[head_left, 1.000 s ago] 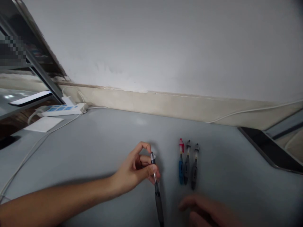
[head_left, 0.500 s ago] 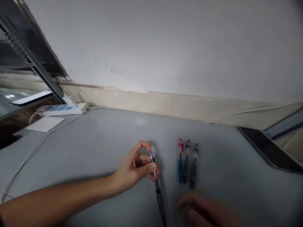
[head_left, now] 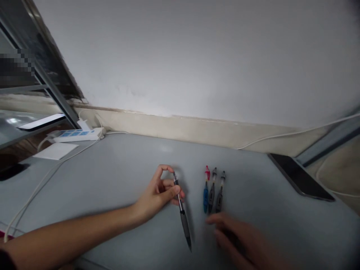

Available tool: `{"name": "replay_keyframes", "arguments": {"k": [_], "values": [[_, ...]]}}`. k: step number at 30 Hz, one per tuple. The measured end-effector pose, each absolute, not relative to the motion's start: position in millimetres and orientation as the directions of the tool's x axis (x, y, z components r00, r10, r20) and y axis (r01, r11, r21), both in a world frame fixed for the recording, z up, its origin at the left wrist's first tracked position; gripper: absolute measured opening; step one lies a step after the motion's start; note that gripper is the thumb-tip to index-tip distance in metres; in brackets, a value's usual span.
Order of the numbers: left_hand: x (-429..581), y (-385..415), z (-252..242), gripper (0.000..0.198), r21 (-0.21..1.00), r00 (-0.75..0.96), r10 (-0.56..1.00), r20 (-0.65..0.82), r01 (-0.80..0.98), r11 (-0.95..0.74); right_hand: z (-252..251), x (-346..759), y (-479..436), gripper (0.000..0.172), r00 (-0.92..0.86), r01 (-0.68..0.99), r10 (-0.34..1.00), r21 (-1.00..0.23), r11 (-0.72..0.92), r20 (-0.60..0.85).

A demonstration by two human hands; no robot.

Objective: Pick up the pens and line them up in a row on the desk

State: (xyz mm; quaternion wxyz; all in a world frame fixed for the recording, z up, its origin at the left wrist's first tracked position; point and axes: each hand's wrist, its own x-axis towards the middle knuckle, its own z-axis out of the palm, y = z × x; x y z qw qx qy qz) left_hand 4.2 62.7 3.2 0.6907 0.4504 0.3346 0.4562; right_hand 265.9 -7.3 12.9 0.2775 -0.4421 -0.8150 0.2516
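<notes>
My left hand [head_left: 161, 191] is closed around the upper barrel of a retractable pen [head_left: 183, 221] with a dark grey grip. Its index fingertip rests on the pen's top end, and the tip slants down to the right. My right hand [head_left: 239, 240], a little blurred, hovers at the lower right with thumb and index finger apart and nothing visible between them. Just beyond its fingers, a pen with a red clip and blue grip [head_left: 206, 195] lies beside a dark-grip pen [head_left: 212, 195] and another dark-grip pen [head_left: 219, 198], whose lower end is partly covered.
Along the wall at the back left of the grey table [head_left: 140, 157] sits a white power strip [head_left: 78, 134] with cables. A white square card [head_left: 56, 151] lies before it. At the right is a black tablet-like device [head_left: 300, 176]. A white cable [head_left: 42, 183] crosses the left side.
My right hand has moved up and left, closer to the three lying pens. The held pen now shows down to its tip, still in my left hand. The view has shifted slightly.
</notes>
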Motion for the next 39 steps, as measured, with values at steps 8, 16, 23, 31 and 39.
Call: {"name": "replay_keyframes", "arguments": {"k": [8,16,23,31,39], "values": [[3.0,66.0,7.9,0.055,0.942,0.349,0.937,-0.004,-0.313,0.121,9.3,263.5,3.7,0.024,-0.493,0.596,0.805,-0.546,0.588,0.329],[3.8,68.1,17.3,0.053,0.952,0.375,0.927,0.014,-0.288,0.102,7.8,259.1,9.5,0.025,-0.505,0.604,0.780,-0.495,0.625,0.369],[12.0,71.9,22.3,0.054,0.959,0.354,0.934,0.051,-0.278,0.053,13.5,256.1,18.1,0.022,-0.499,0.622,0.749,-0.421,0.660,0.436],[16.5,83.8,28.6,0.054,0.985,0.326,0.945,0.034,-0.168,0.023,4.2,259.2,34.7,0.010,-0.552,0.646,0.652,-0.228,0.728,0.520],[15.1,104.3,21.6,0.046,0.999,0.297,0.954,0.041,-0.008,-0.040,2.7,253.8,34.2,0.020,-0.661,0.644,0.584,-0.043,0.764,0.472]]}}
